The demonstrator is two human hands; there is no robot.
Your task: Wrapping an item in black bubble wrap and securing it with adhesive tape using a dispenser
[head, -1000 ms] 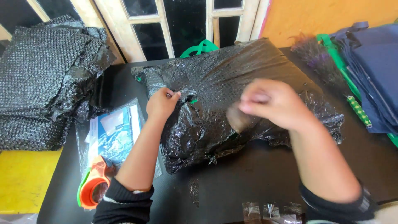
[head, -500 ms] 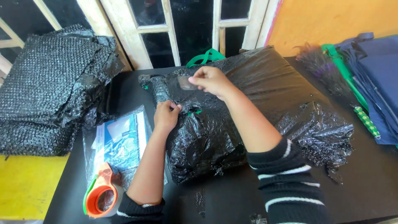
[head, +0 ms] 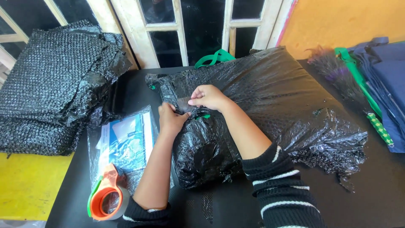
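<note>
Black bubble-wrap parcel (head: 270, 109) lies across the table's (head: 379, 202) far half, contents hidden. Left hand (head: 171, 120) pinches its folded flap; right hand (head: 209, 97) presses a tape strip (head: 184, 103) onto it, fingertips together.

A black tabletop (head: 379, 198) is set against a cream-framed window (head: 181, 29) with dark panes; an orange wall (head: 337, 21) is seen at right.
</note>
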